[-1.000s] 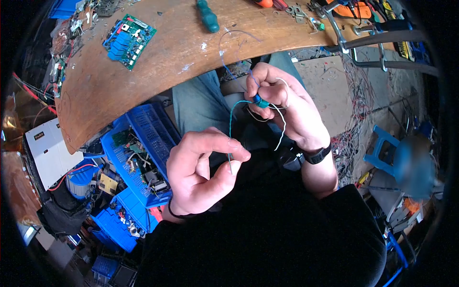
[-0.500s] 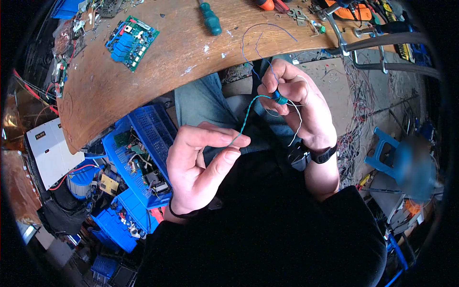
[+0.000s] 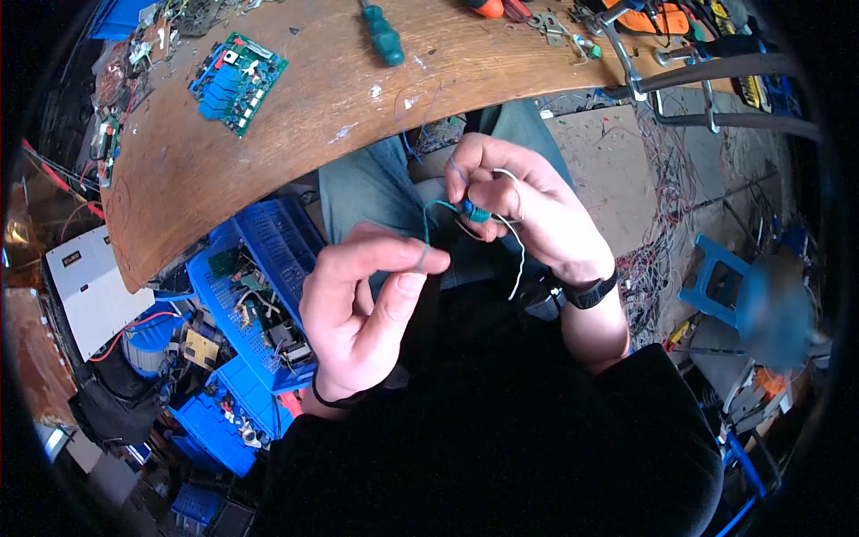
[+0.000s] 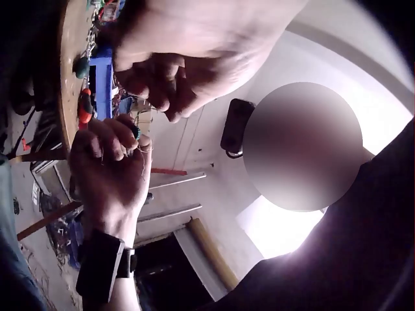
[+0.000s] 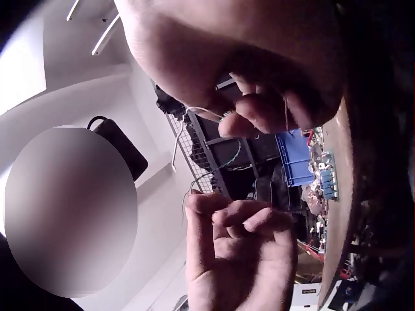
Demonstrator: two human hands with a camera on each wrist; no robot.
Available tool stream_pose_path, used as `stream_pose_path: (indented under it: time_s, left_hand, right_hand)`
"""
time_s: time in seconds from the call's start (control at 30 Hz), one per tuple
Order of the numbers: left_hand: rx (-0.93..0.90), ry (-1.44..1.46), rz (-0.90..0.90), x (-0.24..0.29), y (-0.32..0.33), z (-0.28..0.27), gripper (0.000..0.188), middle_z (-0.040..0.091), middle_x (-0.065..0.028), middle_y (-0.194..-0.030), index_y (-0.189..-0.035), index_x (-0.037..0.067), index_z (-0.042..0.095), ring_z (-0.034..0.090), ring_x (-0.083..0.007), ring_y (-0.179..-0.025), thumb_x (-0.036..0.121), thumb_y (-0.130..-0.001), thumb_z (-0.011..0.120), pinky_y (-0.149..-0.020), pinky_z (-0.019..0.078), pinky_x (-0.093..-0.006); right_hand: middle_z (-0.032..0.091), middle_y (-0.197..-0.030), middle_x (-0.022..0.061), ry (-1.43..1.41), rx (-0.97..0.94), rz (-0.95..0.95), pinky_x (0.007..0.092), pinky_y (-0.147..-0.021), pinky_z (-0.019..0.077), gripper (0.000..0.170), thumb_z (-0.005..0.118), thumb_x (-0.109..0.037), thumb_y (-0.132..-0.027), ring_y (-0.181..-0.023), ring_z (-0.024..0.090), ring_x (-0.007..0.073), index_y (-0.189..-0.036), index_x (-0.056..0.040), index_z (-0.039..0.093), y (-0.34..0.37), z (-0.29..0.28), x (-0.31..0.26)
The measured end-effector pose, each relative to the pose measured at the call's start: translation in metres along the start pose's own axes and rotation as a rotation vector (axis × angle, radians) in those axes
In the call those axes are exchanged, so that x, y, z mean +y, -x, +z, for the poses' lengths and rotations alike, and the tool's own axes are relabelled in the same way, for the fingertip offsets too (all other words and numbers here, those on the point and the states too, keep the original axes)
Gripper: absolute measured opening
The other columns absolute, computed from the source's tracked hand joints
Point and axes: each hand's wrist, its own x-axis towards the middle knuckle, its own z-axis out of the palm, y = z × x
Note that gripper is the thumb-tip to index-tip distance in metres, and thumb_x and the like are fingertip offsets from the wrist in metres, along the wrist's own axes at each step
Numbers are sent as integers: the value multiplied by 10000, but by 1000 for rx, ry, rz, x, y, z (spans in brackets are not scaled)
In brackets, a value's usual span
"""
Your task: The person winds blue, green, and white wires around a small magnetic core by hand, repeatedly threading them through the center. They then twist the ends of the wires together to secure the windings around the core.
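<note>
Between thumb and fingers, my right hand (image 3: 537, 206) holds a small coil (image 3: 478, 213) wound with green wire, with a blue part at one end. Part of it is hidden by the fingers. A green twisted wire (image 3: 427, 219) runs from the coil to my left hand (image 3: 358, 309), which pinches it between thumb and index finger. From the coil's other side a white wire (image 3: 515, 259) hangs loose. Thin blue-violet wire (image 3: 408, 146) sticks out past the right fingers toward the table edge. In the right wrist view, the green wire (image 5: 220, 167) spans both hands in a curve.
The wooden table (image 3: 313, 80) carries a green circuit board (image 3: 240, 85), a screwdriver (image 3: 385, 40) and metal clamps (image 3: 631, 63) at its right. Blue bins (image 3: 224, 295) with electronic parts stand at the left. A blue stool (image 3: 711, 277) and tangled wires (image 3: 658, 233) are on the floor.
My right hand with the coil first moved right, pulling the green wire straighter, then came back toward the left hand. The wire now bends again. The left hand keeps its pinch, shifted slightly left.
</note>
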Motion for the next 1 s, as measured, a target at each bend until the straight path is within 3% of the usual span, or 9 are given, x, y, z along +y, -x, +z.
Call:
stream_pose_path:
  time_s: [0.03, 0.13, 0.33, 0.5, 0.6, 0.7, 0.77, 0.9, 1.0]
  left_hand:
    - [109, -25, 52, 0, 0, 4, 194, 716, -143, -915, -1127, -17, 603, 657, -202, -813, -4, -937, 639, -740, 526, -298]
    - [100, -228, 179, -3, -2, -3, 199, 722, -151, -907, -1146, -26, 583, 663, -205, -799, -18, -949, 608, -732, 528, -298]
    - [21, -177, 51, 3, -2, -8, 173, 721, -160, -916, -1072, -20, 625, 677, -215, -817, -39, -903, 662, -734, 527, -313]
    - [-17, -340, 147, -2, -8, -12, 210, 706, -156, -934, -1031, -2, 640, 671, -217, -823, -57, -841, 712, -734, 522, -311]
    - [13, -368, 161, 1, -9, -13, 186, 677, -156, -960, -993, 4, 634, 648, -206, -834, -41, -833, 719, -730, 512, -302]
    - [12, -259, 57, 3, -8, -16, 146, 582, -120, -1006, -957, 11, 608, 584, -160, -845, -17, -854, 707, -731, 496, -276]
    - [26, -192, 13, 4, -7, -17, 153, 562, -110, -1016, -961, 12, 606, 574, -149, -854, -16, -853, 710, -732, 496, -267]
    - [-11, 29, -106, 4, -8, -16, 168, 518, -88, -1039, -953, 13, 614, 550, -124, -881, -16, -841, 736, -726, 493, -237]
    - [-33, -45, -113, 2, -6, -16, 169, 533, -92, -1036, -940, 14, 631, 564, -130, -879, -14, -831, 756, -739, 499, -247]
  right_hand:
    - [569, -947, -22, -27, -45, 18, 173, -625, 418, 233, 571, -255, -956, -757, 495, 23, -1058, -48, 599, 0, 1, 0]
    - [572, -962, -21, -21, -92, 10, 175, -629, 425, 295, 604, -317, -945, -776, 484, 23, -1071, -49, 604, -1, 0, 3]
    - [550, -955, -36, 88, 7, 1, 171, -650, 442, 417, 646, -447, -923, -795, 467, 14, -1056, -53, 611, 1, -3, -9]
    - [524, -898, -59, 141, 14, -56, 177, -658, 459, 345, 637, -367, -936, -752, 457, 13, -1063, -47, 603, 0, -5, -4]
    - [538, -851, -45, 105, 15, -71, 203, -694, 496, 328, 666, -283, -930, -746, 509, 27, -1119, -30, 576, 1, 0, -8]
    - [621, -857, 0, 60, -2, -110, 234, -754, 527, 343, 692, -179, -930, -787, 604, 67, -1185, -8, 539, -1, 3, -1]
    - [700, -930, 74, -4, 10, -149, 258, -795, 537, 346, 679, -82, -935, -838, 670, 119, -1229, 7, 520, -3, 6, 7]
    - [718, -1027, 121, -123, 16, 8, 267, -819, 537, 382, 650, -33, -939, -865, 677, 136, -1292, 10, 509, -3, 15, -3]
    - [715, -1011, 120, -224, -14, 38, 256, -815, 536, 449, 639, -30, -939, -865, 676, 135, -1356, 12, 480, -6, 16, 1]
